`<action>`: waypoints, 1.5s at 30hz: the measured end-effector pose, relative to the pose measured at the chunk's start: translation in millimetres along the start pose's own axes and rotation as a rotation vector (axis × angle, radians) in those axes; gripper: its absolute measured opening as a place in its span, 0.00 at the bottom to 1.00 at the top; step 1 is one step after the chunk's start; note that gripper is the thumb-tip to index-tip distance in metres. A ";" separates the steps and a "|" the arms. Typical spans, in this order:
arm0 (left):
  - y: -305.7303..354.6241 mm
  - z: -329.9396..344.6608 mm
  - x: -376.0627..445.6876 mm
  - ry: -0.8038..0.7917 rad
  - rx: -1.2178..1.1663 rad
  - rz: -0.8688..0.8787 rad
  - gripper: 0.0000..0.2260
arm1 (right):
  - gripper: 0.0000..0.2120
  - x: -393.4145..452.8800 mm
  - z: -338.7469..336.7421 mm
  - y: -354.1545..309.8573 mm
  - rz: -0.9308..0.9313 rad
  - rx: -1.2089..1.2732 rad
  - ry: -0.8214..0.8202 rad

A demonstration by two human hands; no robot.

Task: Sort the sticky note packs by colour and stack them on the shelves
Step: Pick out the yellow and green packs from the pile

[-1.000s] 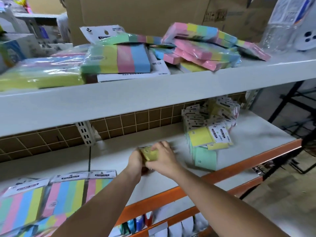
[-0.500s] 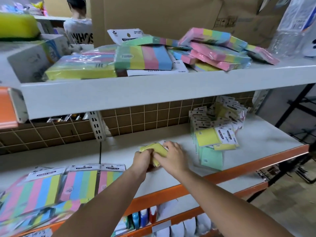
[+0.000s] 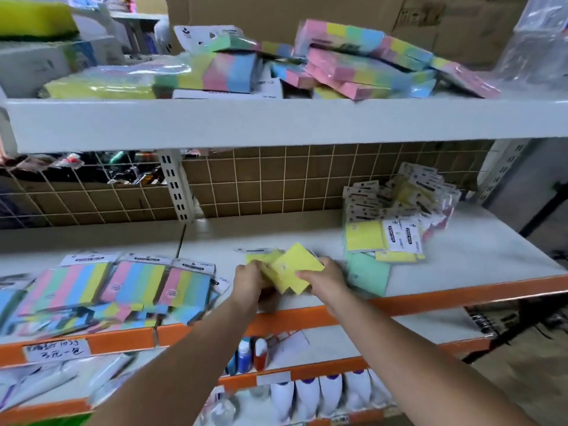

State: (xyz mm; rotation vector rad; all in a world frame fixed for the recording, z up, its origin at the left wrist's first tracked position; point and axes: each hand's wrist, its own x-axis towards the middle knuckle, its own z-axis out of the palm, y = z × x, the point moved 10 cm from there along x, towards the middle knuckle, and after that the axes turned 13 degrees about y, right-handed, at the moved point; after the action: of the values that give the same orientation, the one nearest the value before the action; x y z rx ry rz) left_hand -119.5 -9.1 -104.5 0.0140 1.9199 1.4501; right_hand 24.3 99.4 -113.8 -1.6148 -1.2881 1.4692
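Only the head view to go on here. Both hands are on the yellow sticky note packs (image 3: 290, 269) over the middle shelf (image 3: 479, 250), near its front edge. Left hand (image 3: 249, 279) grips the left side of the bunch, right hand (image 3: 327, 278) has its fingers curled round the right side, thumb on top. The top pack sits tilted, so I'd guess they're squaring up a yellow stack.

Progress-wise, I'd call it partway. Just to the right there's a mixed pile (image 3: 396, 216) of small packs, yellow on top of green with some pinkish ones further back, header cards pointing all over the place, so that still needs sorting. On the left of the same shelf the striped multicolour packs (image 3: 123, 287) lie in a fairly tidy row, though the ones at the front edge are blurry. The top shelf (image 3: 276, 121) holds a loose heap of rainbow packs (image 3: 362, 66) leaning on each other, not really stacked yet. Plenty left, as far as I can tell.
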 end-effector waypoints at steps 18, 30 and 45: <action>13.8 -20.1 11.9 0.215 0.845 0.320 0.22 | 0.25 17.8 -4.1 -29.2 -0.488 -0.788 -0.068; 10.7 -11.9 28.3 -0.002 1.032 0.312 0.30 | 0.23 0.5 -7.9 -26.1 -0.553 -0.975 -0.076; 45.7 18.5 -7.8 0.302 1.106 0.441 0.26 | 0.21 2.9 -21.1 -41.0 -0.641 -1.068 -0.093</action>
State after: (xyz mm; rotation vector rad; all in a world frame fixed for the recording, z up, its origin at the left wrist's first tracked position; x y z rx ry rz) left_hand -121.8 19.9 -63.9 0.7985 2.8597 0.4472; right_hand 33.7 120.2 -73.6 -1.4115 -2.5837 0.4276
